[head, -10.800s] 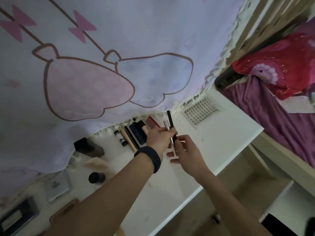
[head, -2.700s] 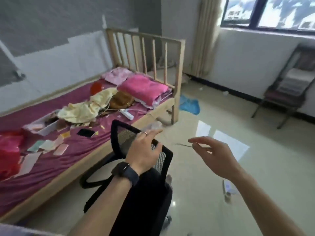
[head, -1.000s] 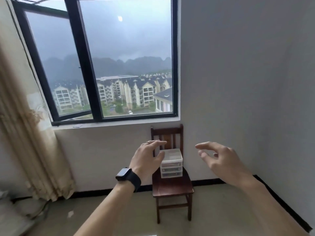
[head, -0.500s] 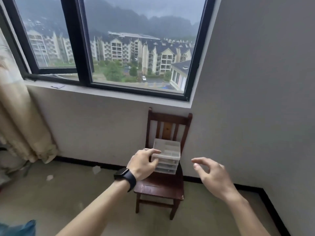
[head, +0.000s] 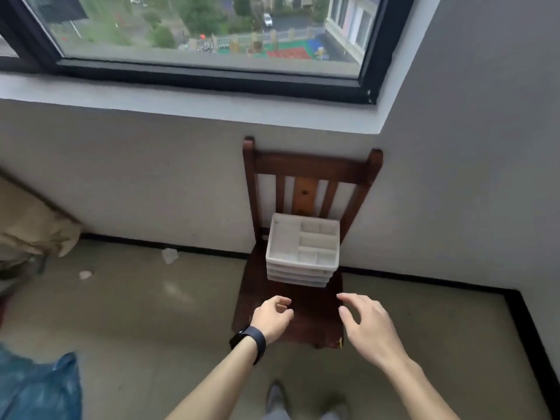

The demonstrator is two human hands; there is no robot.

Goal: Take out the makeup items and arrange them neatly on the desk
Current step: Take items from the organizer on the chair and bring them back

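Dark wooden chair (head: 306, 310) is pushed right up against the grey wall (head: 151, 183), under a black-framed window (head: 212, 77) looking down on a colourful playground. Beige curtain (head: 27, 225) bunched up on the left, crumpled blue plastic bag (head: 39, 389) on the floor (head: 136, 313), a few white scraps (head: 169, 255) near the skirting.

Soft daylight from the window (head: 209, 28); edges bowed, slightly blurred.
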